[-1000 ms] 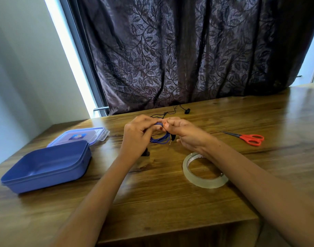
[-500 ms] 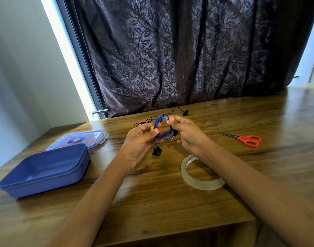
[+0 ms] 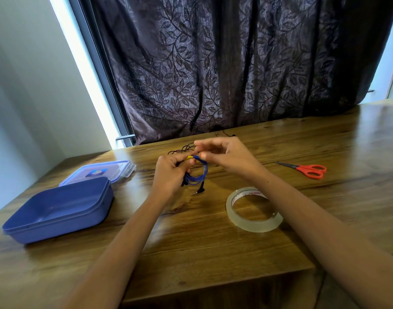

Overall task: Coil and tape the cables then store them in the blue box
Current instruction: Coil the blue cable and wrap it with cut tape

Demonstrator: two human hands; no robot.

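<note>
My left hand (image 3: pixel 169 172) grips a coiled blue cable (image 3: pixel 201 175) just above the wooden table (image 3: pixel 213 248). A yellow band shows at the top of the coil and a black angled plug hangs below it. My right hand (image 3: pixel 226 156) meets the coil's top edge, thumb and forefinger curled at the yellow band. A black cable (image 3: pixel 183 149) lies loose on the table behind both hands, partly hidden by them. The open blue box (image 3: pixel 57 210) sits at the left. A roll of clear tape (image 3: pixel 253 209) lies right of centre, under my right forearm.
The box's clear lid (image 3: pixel 97 173) lies flat behind the blue box. Red-handled scissors (image 3: pixel 306 170) rest at the right. A dark curtain hangs behind the table's far edge. The near table edge runs below my forearms.
The coil has tipped from upright between both hands to hanging from my left hand. My right hand shifted to the coil's top, and the plug now dangles below.
</note>
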